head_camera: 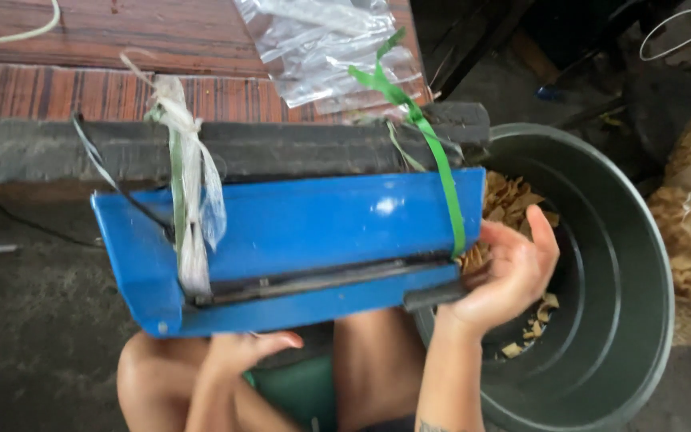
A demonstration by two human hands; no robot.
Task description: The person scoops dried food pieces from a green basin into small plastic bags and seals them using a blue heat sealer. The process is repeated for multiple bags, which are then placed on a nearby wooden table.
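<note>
Blue sealer (305, 232), green strap (433, 152), grey tub (633, 240)

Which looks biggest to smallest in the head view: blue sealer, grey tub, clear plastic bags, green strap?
1. Blue sealer and grey tub: look alike, and the tub is partly hidden, so no ranking.
2. Clear plastic bags, cut off at the top edge.
3. Green strap.

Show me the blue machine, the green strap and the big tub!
blue machine (313, 224), head view, middle of its blue top panel.
green strap (441, 172), head view, where it crosses the machine's right end.
tub (633, 264), head view, bare inner wall on the right side.
</note>
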